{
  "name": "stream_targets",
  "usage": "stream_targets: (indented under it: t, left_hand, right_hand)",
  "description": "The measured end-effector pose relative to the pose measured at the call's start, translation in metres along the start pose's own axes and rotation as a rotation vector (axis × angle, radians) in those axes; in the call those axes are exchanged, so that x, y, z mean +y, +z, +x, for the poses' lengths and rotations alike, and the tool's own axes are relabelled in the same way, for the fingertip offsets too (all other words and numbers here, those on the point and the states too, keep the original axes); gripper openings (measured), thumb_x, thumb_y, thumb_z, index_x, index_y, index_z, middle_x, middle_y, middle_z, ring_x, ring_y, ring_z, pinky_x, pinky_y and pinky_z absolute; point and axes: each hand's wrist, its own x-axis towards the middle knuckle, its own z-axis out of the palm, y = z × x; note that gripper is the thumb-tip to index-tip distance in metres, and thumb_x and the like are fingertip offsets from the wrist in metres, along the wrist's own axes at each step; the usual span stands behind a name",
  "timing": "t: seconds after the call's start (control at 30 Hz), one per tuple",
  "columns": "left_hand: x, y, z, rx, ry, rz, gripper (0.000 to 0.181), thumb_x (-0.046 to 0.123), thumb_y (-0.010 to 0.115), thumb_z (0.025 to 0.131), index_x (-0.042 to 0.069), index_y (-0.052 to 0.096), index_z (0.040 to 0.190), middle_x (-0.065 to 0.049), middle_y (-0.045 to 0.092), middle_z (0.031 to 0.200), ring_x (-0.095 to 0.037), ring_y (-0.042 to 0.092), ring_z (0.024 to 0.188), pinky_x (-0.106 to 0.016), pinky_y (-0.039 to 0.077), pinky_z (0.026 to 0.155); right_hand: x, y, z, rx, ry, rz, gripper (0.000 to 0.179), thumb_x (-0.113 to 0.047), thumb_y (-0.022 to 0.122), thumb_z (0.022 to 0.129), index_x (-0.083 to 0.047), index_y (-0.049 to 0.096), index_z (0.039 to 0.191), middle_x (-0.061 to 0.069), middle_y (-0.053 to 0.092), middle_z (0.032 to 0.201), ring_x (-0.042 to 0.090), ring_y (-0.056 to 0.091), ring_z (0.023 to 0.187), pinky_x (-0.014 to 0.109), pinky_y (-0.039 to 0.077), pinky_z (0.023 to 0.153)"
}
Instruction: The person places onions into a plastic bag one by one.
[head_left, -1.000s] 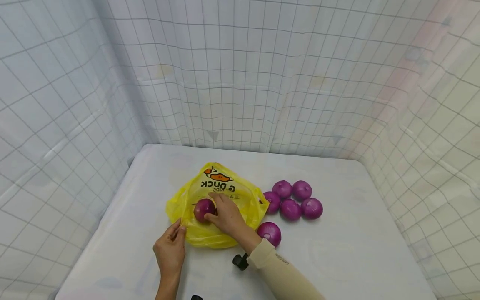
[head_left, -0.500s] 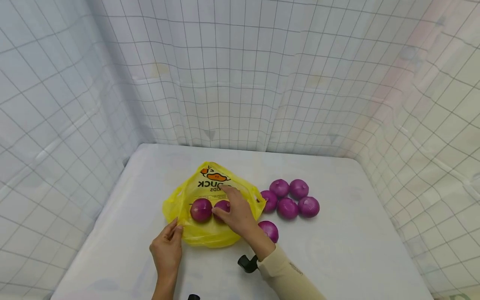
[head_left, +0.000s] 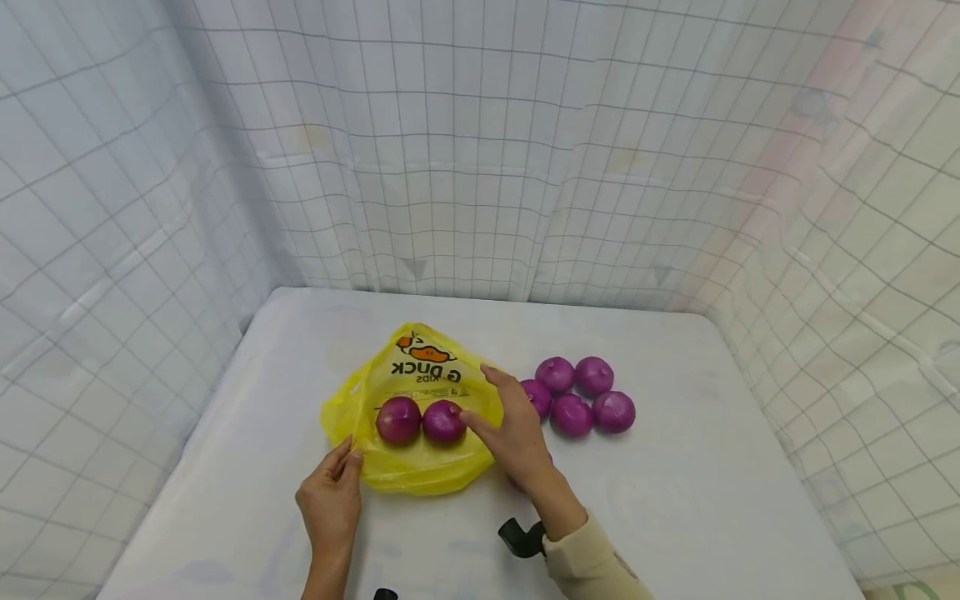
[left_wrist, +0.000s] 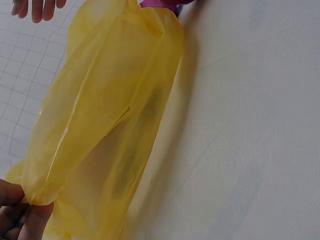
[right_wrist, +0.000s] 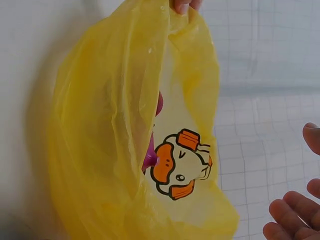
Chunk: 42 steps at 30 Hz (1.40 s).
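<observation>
A yellow plastic bag (head_left: 420,475) with a printed duck lies on the table, its mouth spread wide. Inside it, side by side, rest two purple onions, a left onion (head_left: 398,420) and a right onion (head_left: 444,422). My left hand (head_left: 330,496) pinches the bag's near left rim between thumb and fingers; the left wrist view shows this pinch on the yellow film. Over the bag's right edge hovers my right hand (head_left: 517,433), thumb and fingers spread and holding nothing. In the right wrist view its fingers (right_wrist: 287,215) are apart from the bag.
Several more purple onions (head_left: 572,415) sit grouped on the white table (head_left: 675,467) to the right of the bag. One further onion is mostly hidden behind my right hand. A black wrist-worn device (head_left: 521,537) shows at my right wrist. Grid-patterned white curtains (head_left: 465,167) enclose the table.
My right hand has let go of the second onion, which now lies beside the first in the bag, and has drawn back to the right. The left hand keeps its pinch on the rim.
</observation>
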Motion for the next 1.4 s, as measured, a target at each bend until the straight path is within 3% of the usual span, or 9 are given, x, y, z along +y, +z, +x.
stream_targets:
  t: [0.3,0.57,0.77,1.03,1.13,1.33,1.4]
  left_hand:
    - [0.001,0.0,0.0,0.0,0.013,-0.029,0.021,0.0,0.066,0.083,-0.005,0.069,0.104,-0.023,0.07,0.098,0.027,0.05,0.072,0.003,0.043,0.059]
    - [0.0,0.002,0.001,0.001,0.014,-0.007,0.022,0.0,0.067,0.083,-0.004,0.069,0.105,-0.021,0.07,0.099,0.028,0.049,0.073,0.003,0.043,0.059]
    - [0.0,0.002,0.001,-0.001,0.019,0.015,0.022,0.002,0.067,0.084,-0.003,0.069,0.105,-0.02,0.07,0.1,0.016,0.06,0.076,0.003,0.043,0.061]
    - [-0.001,0.004,0.0,0.003,0.016,0.0,0.022,-0.001,0.067,0.083,-0.004,0.069,0.105,-0.021,0.07,0.1,0.029,0.048,0.073,0.004,0.043,0.06]
    - [-0.001,0.004,0.0,0.004,0.013,0.007,0.022,0.0,0.067,0.083,-0.003,0.07,0.105,-0.02,0.07,0.1,0.024,0.053,0.074,0.003,0.043,0.06]
    - [-0.001,0.004,-0.001,0.001,0.012,0.026,0.022,0.005,0.067,0.085,-0.002,0.07,0.106,-0.019,0.071,0.101,-0.005,0.07,0.081,0.003,0.044,0.062]
    - [-0.002,0.004,-0.001,-0.001,0.013,0.029,0.022,0.005,0.067,0.085,-0.002,0.069,0.106,-0.019,0.071,0.101,-0.008,0.071,0.082,0.003,0.044,0.062]
  right_hand:
    - [0.013,-0.014,-0.013,0.049,0.067,0.017,0.066,-0.028,0.074,0.081,-0.016,0.045,0.138,0.003,0.052,0.136,0.023,0.053,0.121,0.042,0.046,0.103]
    - [0.031,-0.017,-0.03,0.067,0.159,0.012,0.063,-0.025,0.074,0.081,-0.014,0.047,0.136,0.003,0.051,0.137,0.024,0.047,0.128,0.047,0.039,0.109]
    - [0.045,-0.015,-0.043,0.092,0.219,0.001,0.062,-0.022,0.075,0.08,-0.013,0.048,0.135,0.006,0.053,0.135,0.026,0.047,0.127,0.048,0.039,0.108]
    - [0.058,-0.013,-0.057,0.092,0.256,-0.028,0.063,-0.021,0.077,0.077,-0.01,0.05,0.133,0.01,0.055,0.132,0.031,0.048,0.124,0.05,0.04,0.106]
    - [0.064,-0.01,-0.063,0.076,0.275,-0.046,0.064,-0.02,0.077,0.076,-0.01,0.05,0.133,0.011,0.055,0.132,0.031,0.049,0.124,0.051,0.041,0.105]
    - [0.071,-0.005,-0.071,0.034,0.315,-0.082,0.065,-0.022,0.078,0.075,-0.01,0.051,0.133,0.012,0.055,0.133,0.032,0.047,0.125,0.051,0.041,0.105]
    - [0.072,-0.004,-0.073,0.02,0.334,-0.08,0.065,-0.023,0.078,0.075,-0.01,0.051,0.133,0.012,0.054,0.134,0.032,0.047,0.125,0.051,0.042,0.104]
